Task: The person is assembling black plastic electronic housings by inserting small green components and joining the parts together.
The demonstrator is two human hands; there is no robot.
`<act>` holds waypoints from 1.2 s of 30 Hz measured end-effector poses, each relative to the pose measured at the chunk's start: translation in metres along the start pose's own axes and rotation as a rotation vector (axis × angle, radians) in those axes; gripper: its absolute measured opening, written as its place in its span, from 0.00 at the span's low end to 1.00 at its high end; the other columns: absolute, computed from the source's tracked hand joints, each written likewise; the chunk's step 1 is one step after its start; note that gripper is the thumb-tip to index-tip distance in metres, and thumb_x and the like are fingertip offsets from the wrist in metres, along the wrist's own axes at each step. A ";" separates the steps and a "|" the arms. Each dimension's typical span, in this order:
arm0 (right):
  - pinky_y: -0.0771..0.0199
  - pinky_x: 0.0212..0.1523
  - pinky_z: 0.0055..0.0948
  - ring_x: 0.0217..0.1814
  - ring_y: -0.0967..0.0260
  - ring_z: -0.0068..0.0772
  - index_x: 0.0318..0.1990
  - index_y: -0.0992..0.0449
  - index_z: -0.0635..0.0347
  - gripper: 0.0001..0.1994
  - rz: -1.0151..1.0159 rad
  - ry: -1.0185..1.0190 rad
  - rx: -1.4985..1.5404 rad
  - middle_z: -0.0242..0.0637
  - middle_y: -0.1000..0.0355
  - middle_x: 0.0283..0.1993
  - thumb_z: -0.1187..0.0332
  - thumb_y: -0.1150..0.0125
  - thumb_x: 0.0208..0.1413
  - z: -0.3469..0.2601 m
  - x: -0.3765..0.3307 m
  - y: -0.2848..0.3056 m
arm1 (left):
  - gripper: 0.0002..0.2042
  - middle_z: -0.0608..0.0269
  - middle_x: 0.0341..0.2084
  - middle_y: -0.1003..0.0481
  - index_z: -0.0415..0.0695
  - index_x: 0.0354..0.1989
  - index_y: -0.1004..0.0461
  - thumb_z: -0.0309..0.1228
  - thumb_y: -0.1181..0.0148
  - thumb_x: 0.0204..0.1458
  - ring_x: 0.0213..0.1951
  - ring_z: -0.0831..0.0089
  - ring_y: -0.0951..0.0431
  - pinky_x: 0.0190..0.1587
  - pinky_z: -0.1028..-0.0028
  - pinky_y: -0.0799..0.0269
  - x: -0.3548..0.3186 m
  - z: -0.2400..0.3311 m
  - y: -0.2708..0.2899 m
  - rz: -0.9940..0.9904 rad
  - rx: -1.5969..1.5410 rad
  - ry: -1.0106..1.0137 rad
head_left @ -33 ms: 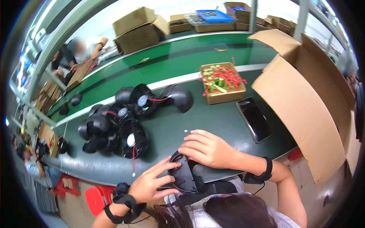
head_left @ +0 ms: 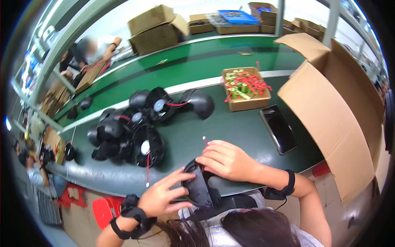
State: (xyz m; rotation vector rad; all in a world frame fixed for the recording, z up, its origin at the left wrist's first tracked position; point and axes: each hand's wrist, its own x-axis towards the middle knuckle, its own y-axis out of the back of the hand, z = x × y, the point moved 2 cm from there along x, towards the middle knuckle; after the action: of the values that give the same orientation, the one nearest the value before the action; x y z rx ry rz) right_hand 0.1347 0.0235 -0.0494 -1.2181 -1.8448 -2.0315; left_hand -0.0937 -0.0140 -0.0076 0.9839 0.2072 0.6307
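Observation:
A black plastic shell (head_left: 198, 190), its hollow inside facing up, is held at the table's near edge. My left hand (head_left: 162, 195) grips its left side, with fingertips over the rim and inside. My right hand (head_left: 226, 162) is closed at the shell's upper end, fingers together around a thin red wire. The wire's white connector (head_left: 204, 138) pokes out past the fingertips. To the left lies a pile of round black shells (head_left: 113, 129), some fitted with a round silver speaker (head_left: 145, 147) and trailing red wires.
Beyond my hands stands a small carton (head_left: 249, 105) of green cells with red leads. A black phone (head_left: 278, 129) lies nearby, beside a large open cardboard box (head_left: 325, 117). The green conveyor belt (head_left: 197, 59) runs behind. Co-workers sit at the far left, near a red stool (head_left: 105, 210).
The whole view has shifted slightly, so the bench things appear a little farther right. My hands keep about the same hold on the shell and wire.

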 end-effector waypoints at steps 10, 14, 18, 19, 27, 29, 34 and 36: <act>0.27 0.32 0.42 0.32 0.26 0.44 0.36 0.26 0.58 0.06 -0.133 -0.204 0.274 0.39 0.32 0.32 0.67 0.40 0.54 -0.014 -0.010 0.001 | 0.22 0.50 0.57 0.31 0.40 0.33 0.29 0.39 0.24 0.36 0.65 0.39 0.41 0.62 0.51 0.38 -0.009 -0.005 -0.020 0.336 0.144 0.064; 0.27 0.32 0.39 0.32 0.26 0.40 0.34 0.25 0.57 0.06 -0.085 -0.216 0.269 0.36 0.32 0.30 0.67 0.39 0.52 -0.029 -0.021 0.012 | 0.26 0.50 0.55 0.31 0.41 0.41 0.25 0.43 0.24 0.36 0.65 0.41 0.41 0.62 0.53 0.38 0.007 0.000 -0.027 0.416 0.091 0.114; 0.32 0.36 0.29 0.34 0.30 0.27 0.28 0.24 0.54 0.03 -0.057 -0.116 0.068 0.30 0.33 0.28 0.68 0.39 0.45 -0.026 -0.018 0.022 | 0.30 0.51 0.57 0.33 0.51 0.54 0.24 0.39 0.26 0.38 0.68 0.43 0.45 0.65 0.51 0.44 0.019 -0.004 -0.018 0.231 0.056 0.070; 0.32 0.39 0.30 0.36 0.31 0.27 0.28 0.24 0.54 0.03 -0.037 -0.052 0.001 0.29 0.33 0.28 0.68 0.40 0.45 -0.025 -0.013 0.027 | 0.29 0.51 0.57 0.33 0.50 0.54 0.24 0.39 0.26 0.39 0.68 0.44 0.45 0.66 0.51 0.44 0.022 -0.004 -0.016 0.183 0.043 0.059; 0.32 0.47 0.33 0.38 0.32 0.29 0.26 0.26 0.56 0.06 -0.077 0.114 -0.084 0.27 0.33 0.28 0.66 0.37 0.46 -0.019 0.019 0.057 | 0.24 0.50 0.57 0.34 0.50 0.54 0.25 0.39 0.33 0.47 0.67 0.44 0.44 0.66 0.54 0.43 0.036 -0.010 0.002 -0.029 0.020 -0.004; 0.34 0.47 0.31 0.39 0.31 0.27 0.27 0.24 0.55 0.04 -0.210 0.089 -0.122 0.27 0.30 0.32 0.67 0.39 0.45 -0.024 0.027 0.067 | 0.23 0.50 0.58 0.34 0.50 0.55 0.25 0.40 0.34 0.48 0.67 0.44 0.45 0.66 0.55 0.44 0.036 -0.009 0.005 -0.053 0.018 0.033; 0.35 0.43 0.29 0.39 0.29 0.28 0.27 0.24 0.56 0.03 -0.296 0.045 -0.030 0.29 0.28 0.32 0.68 0.39 0.46 -0.024 0.026 0.056 | 0.23 0.49 0.58 0.35 0.49 0.55 0.25 0.39 0.36 0.49 0.68 0.44 0.46 0.66 0.55 0.45 0.034 -0.010 0.005 -0.036 -0.012 0.046; 0.35 0.42 0.30 0.38 0.30 0.30 0.28 0.25 0.56 0.04 -0.270 0.008 0.047 0.30 0.28 0.31 0.68 0.38 0.48 -0.017 0.020 0.050 | 0.22 0.48 0.58 0.35 0.49 0.55 0.26 0.37 0.37 0.50 0.68 0.44 0.46 0.66 0.55 0.45 0.034 -0.011 0.003 -0.024 -0.029 0.030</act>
State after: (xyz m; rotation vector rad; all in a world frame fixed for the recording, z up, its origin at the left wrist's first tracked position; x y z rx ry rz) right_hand 0.1427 0.0042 0.0031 -0.9928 -2.1417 -2.1036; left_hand -0.0727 0.0146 -0.0073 0.9436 0.2359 0.6253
